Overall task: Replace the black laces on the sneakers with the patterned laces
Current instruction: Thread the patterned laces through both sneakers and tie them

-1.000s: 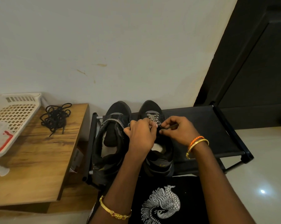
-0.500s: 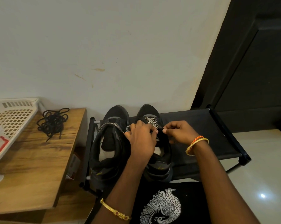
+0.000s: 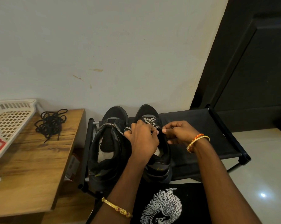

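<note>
Right hand (image 3: pixel 178 133) drawn rightward, pinching patterned lace (image 3: pixel 150 122)

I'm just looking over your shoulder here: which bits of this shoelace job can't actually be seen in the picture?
Head view only:
- Eyelets of the right sneaker: covered by the left hand and right hand.
- Patterned lace: its far run vanishes under the left hand.
- Left sneaker: too dark to see its eyelets.
- White basket: cut off by the left edge; contents blurred.
- Black laces: a tangle, count unclear.
</note>
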